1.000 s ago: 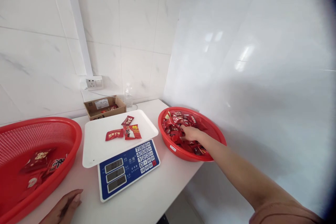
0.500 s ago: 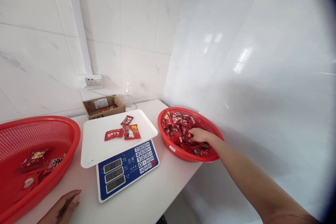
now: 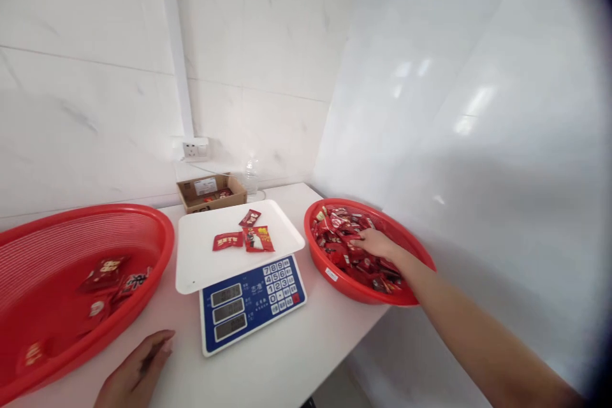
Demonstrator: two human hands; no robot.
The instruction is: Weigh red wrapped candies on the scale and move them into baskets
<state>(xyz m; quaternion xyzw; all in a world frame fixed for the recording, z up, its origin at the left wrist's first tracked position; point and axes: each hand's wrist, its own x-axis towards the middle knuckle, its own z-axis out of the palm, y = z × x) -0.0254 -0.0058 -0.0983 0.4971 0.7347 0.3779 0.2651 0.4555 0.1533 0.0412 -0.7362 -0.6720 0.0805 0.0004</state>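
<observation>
My right hand (image 3: 376,243) reaches into the red basket (image 3: 335,274) on the right, its fingers curled down among several red snack packets (image 3: 342,229); what it grips is hidden. My left hand (image 3: 136,373) lies flat on the white counter, fingers stretched out, just in front of the large red basket (image 3: 57,223) on the left, which holds a few red packets (image 3: 112,274). Between the baskets stands a blue digital scale (image 3: 253,299) with a white tray (image 3: 201,261). Three red packets (image 3: 246,237) lie on that tray.
A small open cardboard box (image 3: 210,191) and a clear plastic bottle (image 3: 251,175) stand against the tiled back wall, under a wall socket (image 3: 195,149). A glossy white wall panel runs close along the right basket. The counter's front edge is near my left hand.
My right hand has shifted a little within the right basket, fingers curling into the packets. The view has panned left, so everything sits further right. My left hand stays flat.
</observation>
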